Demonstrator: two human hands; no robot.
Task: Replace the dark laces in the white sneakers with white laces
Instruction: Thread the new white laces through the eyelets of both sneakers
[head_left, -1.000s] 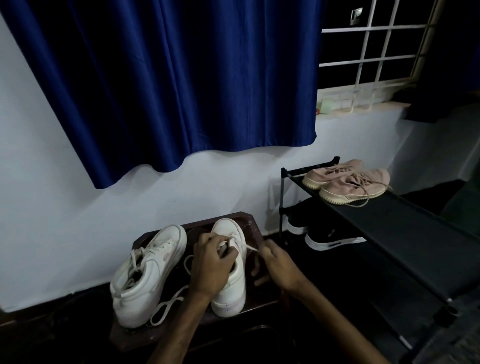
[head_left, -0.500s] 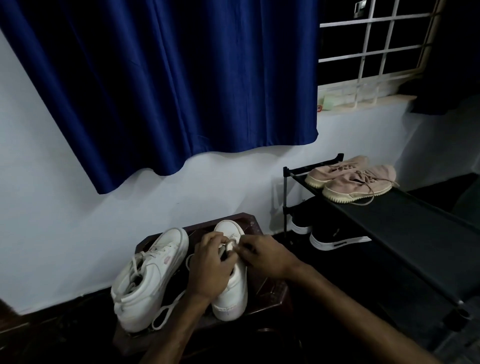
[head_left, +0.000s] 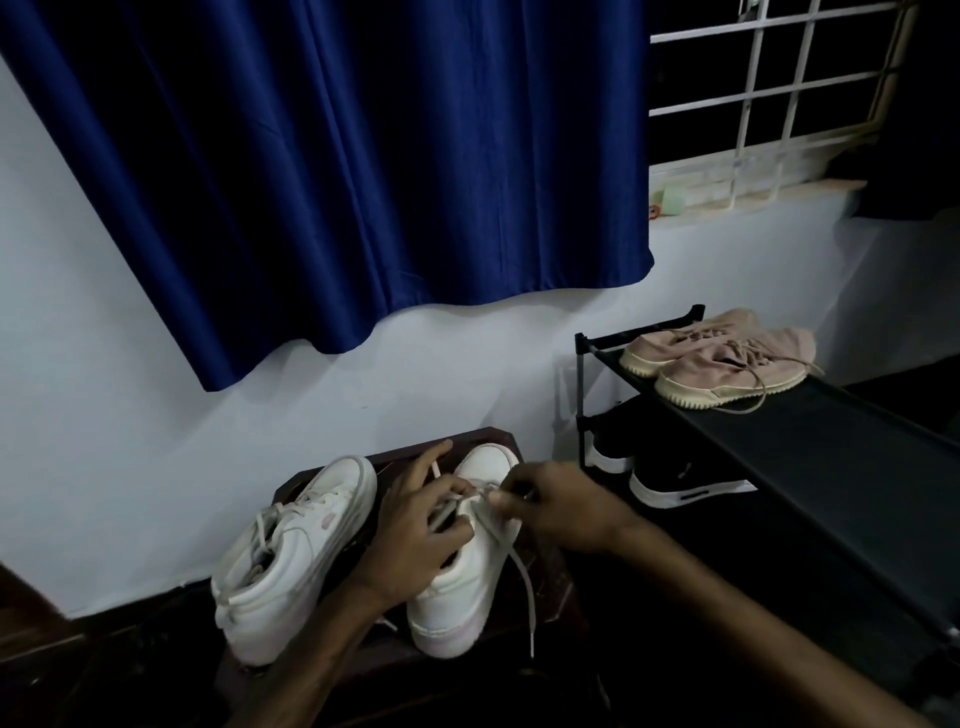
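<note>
Dark wooden stool (head_left: 558, 587) stands low against the wall. Two chunky-soled white sneakers sit on it, toes to 12 o'clock: the laced sneaker (head_left: 291, 551) at 9 of the worked sneaker (head_left: 467, 587). Left hand (head_left: 415, 525) is curled over the worked shoe's tongue, fingers gripping a strand. Right hand (head_left: 566, 512), at 3, pinches the flat white lace (head_left: 522, 577) by the eyelets; the tail trails toward 6 down the shoe's flank. Judged: right hand nearer the free end, pull lies toward 3
</note>
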